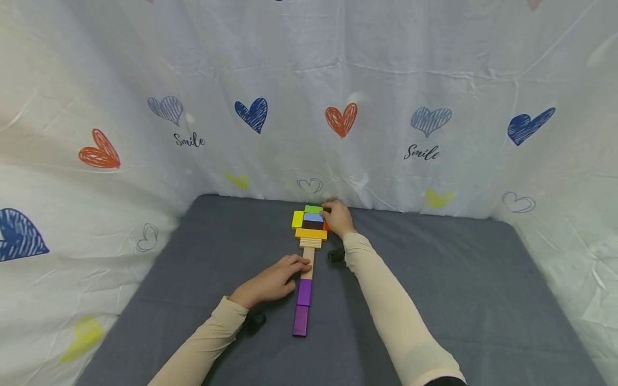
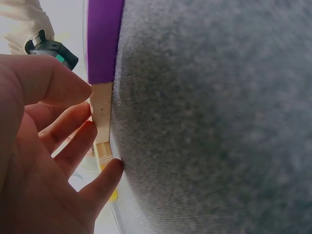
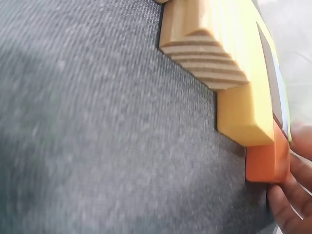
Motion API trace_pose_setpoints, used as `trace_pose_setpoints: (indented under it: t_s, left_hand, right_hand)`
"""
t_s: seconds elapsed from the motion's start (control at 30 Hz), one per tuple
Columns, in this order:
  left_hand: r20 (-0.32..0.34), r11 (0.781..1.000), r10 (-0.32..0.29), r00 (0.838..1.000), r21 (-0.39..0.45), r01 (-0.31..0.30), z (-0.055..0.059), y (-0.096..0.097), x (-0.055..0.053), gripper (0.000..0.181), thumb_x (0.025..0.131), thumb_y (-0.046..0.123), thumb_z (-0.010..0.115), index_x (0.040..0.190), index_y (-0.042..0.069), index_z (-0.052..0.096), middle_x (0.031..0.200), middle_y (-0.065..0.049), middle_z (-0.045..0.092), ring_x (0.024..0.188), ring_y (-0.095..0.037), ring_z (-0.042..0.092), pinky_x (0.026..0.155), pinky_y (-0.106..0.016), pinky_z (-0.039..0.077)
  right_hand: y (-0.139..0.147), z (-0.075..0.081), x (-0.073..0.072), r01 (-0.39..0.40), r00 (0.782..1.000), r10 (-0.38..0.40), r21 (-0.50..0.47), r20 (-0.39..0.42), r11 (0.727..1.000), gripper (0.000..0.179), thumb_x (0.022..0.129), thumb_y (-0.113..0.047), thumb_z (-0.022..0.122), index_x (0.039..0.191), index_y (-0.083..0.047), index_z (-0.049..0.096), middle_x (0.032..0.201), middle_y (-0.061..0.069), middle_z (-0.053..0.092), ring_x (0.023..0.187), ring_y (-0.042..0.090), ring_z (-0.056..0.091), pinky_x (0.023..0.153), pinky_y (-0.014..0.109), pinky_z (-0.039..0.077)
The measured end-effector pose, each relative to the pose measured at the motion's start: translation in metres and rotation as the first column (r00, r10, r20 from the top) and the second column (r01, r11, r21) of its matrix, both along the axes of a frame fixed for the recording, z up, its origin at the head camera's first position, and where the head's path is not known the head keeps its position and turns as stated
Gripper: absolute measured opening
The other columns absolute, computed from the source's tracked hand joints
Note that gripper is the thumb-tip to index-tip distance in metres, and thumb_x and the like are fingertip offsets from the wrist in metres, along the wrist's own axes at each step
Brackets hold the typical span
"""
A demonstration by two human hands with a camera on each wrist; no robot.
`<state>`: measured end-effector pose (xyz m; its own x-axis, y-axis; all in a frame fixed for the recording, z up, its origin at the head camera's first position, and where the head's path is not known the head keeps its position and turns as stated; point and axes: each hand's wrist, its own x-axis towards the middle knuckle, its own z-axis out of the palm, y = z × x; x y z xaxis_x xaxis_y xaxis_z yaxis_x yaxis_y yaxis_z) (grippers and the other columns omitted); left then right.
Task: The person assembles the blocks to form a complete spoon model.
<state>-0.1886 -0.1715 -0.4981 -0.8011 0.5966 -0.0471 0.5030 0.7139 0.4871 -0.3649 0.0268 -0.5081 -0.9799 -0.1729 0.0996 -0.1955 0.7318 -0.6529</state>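
My left hand [image 1: 275,280] reaches in from the left, fingers loosely extended, fingertips on a plain wooden block [image 1: 308,258] in a long row. Two purple blocks [image 1: 301,320] continue the row toward me. My right hand [image 1: 339,217] is at the far end, thumb and fingers on either side of an orange block [image 3: 262,163], which the hand mostly hides in the head view. Left of it lie a green block [image 1: 314,209], a blue block [image 1: 313,217] and a dark block [image 1: 313,225], with a yellow block [image 1: 297,219] on their other side.
A yellow-orange block [image 1: 311,234] lies crosswise before the cluster, then several thin wooden planks [image 1: 310,243]. Grey cloth [image 1: 434,300] covers the table. A white curtain [image 1: 376,177] with printed hearts hangs close behind the blocks. Black wrist devices [image 1: 336,255] sit under both wrists.
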Motion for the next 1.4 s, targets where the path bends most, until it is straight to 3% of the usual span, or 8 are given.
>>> trace_pose_setpoints:
  t_s: [0.3,0.53,0.87,1.1,1.23,1.4]
  left_hand:
    - [0.021,1.0,-0.006,1.0,0.021,0.005,0.001,-0.001,-0.003,0.043,0.094,0.005,0.052,0.136,0.014,0.058,0.149,-0.001,0.045,0.138,-0.022,0.041,0.11,-0.042,0.042]
    - [0.022,1.0,0.011,1.0,0.02,-0.011,0.001,-0.005,-0.003,0.043,0.095,0.006,0.053,0.136,0.014,0.058,0.15,-0.001,0.045,0.138,-0.021,0.041,0.109,-0.042,0.043]
    - [0.013,0.999,0.024,1.0,0.022,-0.024,0.0,-0.004,-0.004,0.043,0.094,0.007,0.055,0.136,0.015,0.058,0.15,0.0,0.045,0.138,-0.021,0.041,0.11,-0.043,0.042]
    - [0.005,1.0,0.014,1.0,0.023,-0.014,-0.001,-0.004,-0.003,0.043,0.094,0.007,0.054,0.136,0.015,0.058,0.15,0.0,0.045,0.139,-0.021,0.041,0.111,-0.043,0.042]
    - [0.006,1.0,0.006,1.0,0.029,-0.006,-0.001,-0.004,-0.003,0.044,0.094,0.005,0.054,0.137,0.015,0.058,0.15,-0.001,0.045,0.14,-0.022,0.04,0.112,-0.044,0.041]
    - [0.013,0.999,-0.014,1.0,0.039,0.013,-0.003,-0.001,-0.002,0.045,0.095,0.004,0.053,0.138,0.015,0.057,0.152,-0.002,0.043,0.141,-0.023,0.039,0.112,-0.044,0.04]
  right_hand:
    - [0.016,0.0,0.006,-0.122,0.991,0.121,-0.01,-0.056,0.993,0.038,0.097,-0.023,0.063,0.129,-0.002,0.065,0.124,0.018,0.065,0.112,0.034,0.062,0.098,0.047,0.05]
    - [0.023,-0.001,0.012,-0.103,0.994,0.102,-0.021,-0.049,0.994,0.031,0.096,-0.019,0.063,0.121,-0.002,0.07,0.115,0.018,0.066,0.105,0.033,0.061,0.093,0.046,0.05]
    - [0.024,0.0,0.013,-0.118,0.992,0.118,-0.001,-0.041,0.993,0.032,0.096,-0.022,0.063,0.121,-0.003,0.07,0.113,0.017,0.065,0.101,0.032,0.06,0.091,0.045,0.05]
    - [0.01,0.005,0.017,-0.034,0.989,0.041,0.054,-0.144,0.998,0.034,0.095,-0.026,0.065,0.123,-0.008,0.07,0.123,0.015,0.063,0.116,0.033,0.056,0.099,0.046,0.048]
    - [-0.008,0.01,0.02,-0.122,0.979,0.137,0.104,-0.154,0.987,0.04,0.096,-0.033,0.063,0.131,-0.013,0.065,0.132,0.016,0.056,0.122,0.033,0.049,0.101,0.05,0.045]
    - [-0.025,0.009,0.02,-0.232,0.96,0.261,0.238,-0.099,0.943,0.053,0.096,-0.044,0.059,0.144,-0.021,0.054,0.146,0.015,0.044,0.132,0.034,0.038,0.108,0.054,0.036]
